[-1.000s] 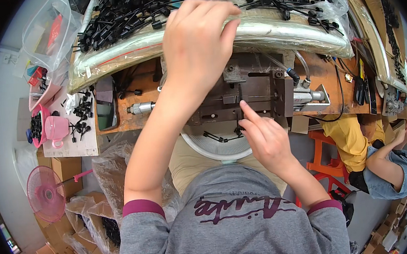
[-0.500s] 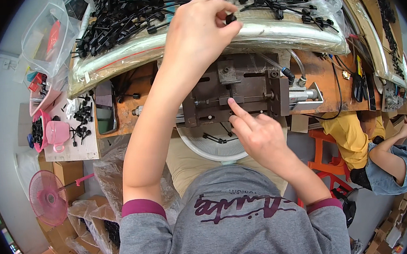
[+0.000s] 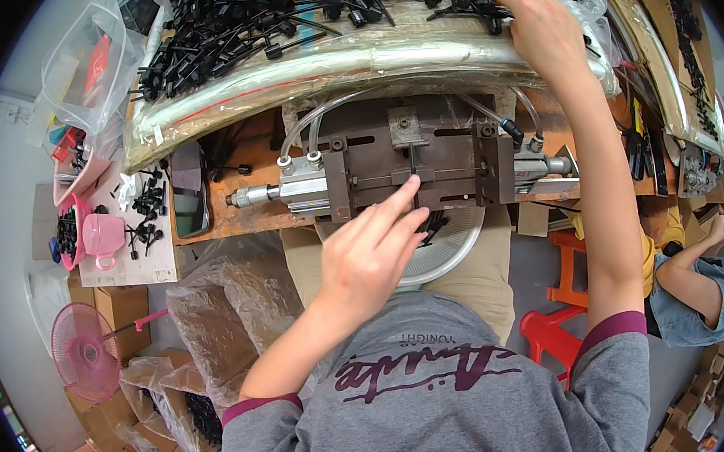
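My left hand [image 3: 368, 247] reaches in from lower left with index and middle fingers stretched out. Its index fingertip rests at the small block in the middle of a dark metal fixture [image 3: 365, 161], where a thin black stem [image 3: 413, 159] stands up the centre. Nothing shows gripped in that hand. Far to the right, my right hand [image 3: 547, 29] is over a pile of black plastic parts with thin stems [image 3: 258, 20]. Its fingers are curled and pinched at a black part at the pile's edge; the contact is partly hidden.
The pile lies on a plastic-wrapped padded board [image 3: 323, 72] behind the fixture. Air cylinders [image 3: 302, 185] with clear hoses flank it. A white basket [image 3: 447, 262] with black parts sits on my lap. Pink tubs [image 3: 103, 236] and a fan [image 3: 86, 352] stand left; a red stool [image 3: 552, 334] and another person sit right.
My left hand has come down from the pile to the fixture's middle. My right hand has left the fixture and gone up to the right side of the pile.
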A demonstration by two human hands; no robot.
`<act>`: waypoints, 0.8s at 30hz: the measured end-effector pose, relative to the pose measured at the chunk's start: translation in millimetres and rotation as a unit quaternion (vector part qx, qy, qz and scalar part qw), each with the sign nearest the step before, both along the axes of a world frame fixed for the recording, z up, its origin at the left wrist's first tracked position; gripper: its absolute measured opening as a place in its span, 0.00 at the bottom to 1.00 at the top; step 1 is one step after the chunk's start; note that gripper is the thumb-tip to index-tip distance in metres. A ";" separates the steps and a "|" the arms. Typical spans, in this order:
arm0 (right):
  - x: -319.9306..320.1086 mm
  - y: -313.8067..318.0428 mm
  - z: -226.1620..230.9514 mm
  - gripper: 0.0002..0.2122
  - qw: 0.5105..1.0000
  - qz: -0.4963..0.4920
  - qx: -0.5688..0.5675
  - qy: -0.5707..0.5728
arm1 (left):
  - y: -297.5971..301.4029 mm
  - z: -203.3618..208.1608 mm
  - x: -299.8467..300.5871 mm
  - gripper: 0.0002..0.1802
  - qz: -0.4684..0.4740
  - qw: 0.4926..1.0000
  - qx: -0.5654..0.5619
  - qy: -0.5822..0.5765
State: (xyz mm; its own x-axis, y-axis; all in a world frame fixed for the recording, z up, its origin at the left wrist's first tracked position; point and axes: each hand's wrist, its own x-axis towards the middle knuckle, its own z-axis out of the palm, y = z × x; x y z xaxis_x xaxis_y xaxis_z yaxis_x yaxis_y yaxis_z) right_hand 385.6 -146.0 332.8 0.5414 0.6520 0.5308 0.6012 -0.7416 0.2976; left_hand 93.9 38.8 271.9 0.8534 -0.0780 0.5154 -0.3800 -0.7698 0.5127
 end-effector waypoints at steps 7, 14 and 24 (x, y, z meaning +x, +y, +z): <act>-22.7 32.0 4.0 0.08 0.989 0.083 0.046 0.114 | -15.8 -33.5 -4.6 0.15 0.044 0.995 0.094 -0.003; -37.0 29.6 13.3 0.06 0.972 0.100 0.141 0.157 | -12.8 -31.7 7.0 0.13 0.046 0.991 0.129 0.014; -138.2 13.7 -18.0 0.08 0.878 0.362 0.289 0.123 | -12.0 5.6 7.3 0.23 0.028 0.977 -0.196 0.078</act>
State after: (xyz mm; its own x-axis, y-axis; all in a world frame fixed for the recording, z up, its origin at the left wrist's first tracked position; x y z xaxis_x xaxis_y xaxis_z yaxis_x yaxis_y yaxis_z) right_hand 247.4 -132.2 314.9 0.2408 0.5327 0.8113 0.9705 -0.1239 -0.2068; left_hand 101.2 26.7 277.5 0.9214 0.1476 0.3594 -0.2367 -0.5204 0.8205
